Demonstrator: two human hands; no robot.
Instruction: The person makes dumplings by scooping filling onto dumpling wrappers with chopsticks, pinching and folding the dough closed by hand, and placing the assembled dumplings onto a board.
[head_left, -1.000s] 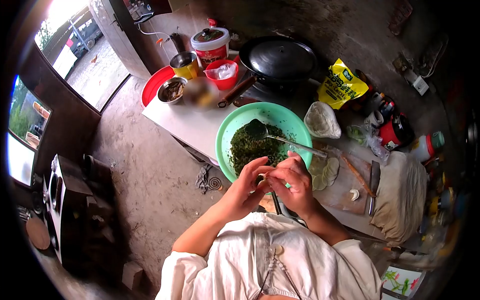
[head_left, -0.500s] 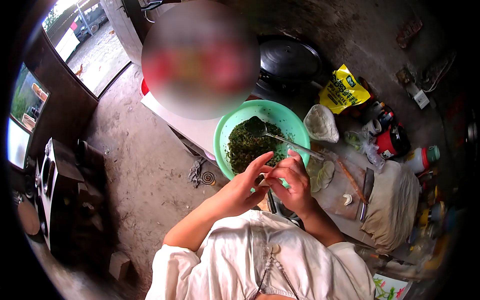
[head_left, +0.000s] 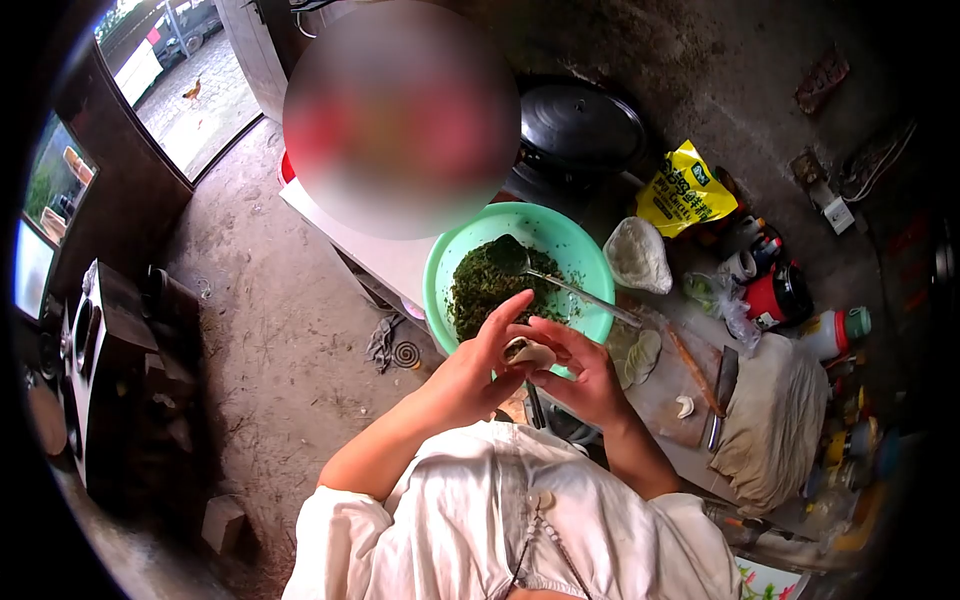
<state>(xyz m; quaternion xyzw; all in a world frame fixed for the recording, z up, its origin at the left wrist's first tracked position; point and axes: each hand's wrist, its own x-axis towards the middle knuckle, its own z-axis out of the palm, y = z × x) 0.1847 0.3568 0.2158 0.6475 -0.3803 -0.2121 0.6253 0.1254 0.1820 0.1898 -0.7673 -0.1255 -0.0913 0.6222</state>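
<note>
Between my two hands is a dumpling [head_left: 535,354], its pale wrapper folded around dark filling. My left hand [head_left: 482,362] supports it from the left, index finger pointing up. The fingers of my right hand [head_left: 582,375] are curved against its right side. Just beyond them stands a light green basin [head_left: 594,262] of chopped green filling [head_left: 478,290]. A ladle [head_left: 580,293] lies in the filling, its handle resting across the rim on the right. Flat round wrappers [head_left: 641,360] lie on the board, right of my right hand.
On the board [head_left: 668,408] are a rolling pin [head_left: 697,373], a knife [head_left: 722,398] and a dough piece [head_left: 685,406]. A beige cloth [head_left: 772,420] lies beside it. Behind are a white bowl-shaped container [head_left: 638,256], a yellow bag [head_left: 686,188] and a black lidded pot [head_left: 583,128].
My fingers have opened out from a tight pinch, and more of the dumpling shows between them. My right fingers have dropped lower. The basin and ladle have stayed in place.
</note>
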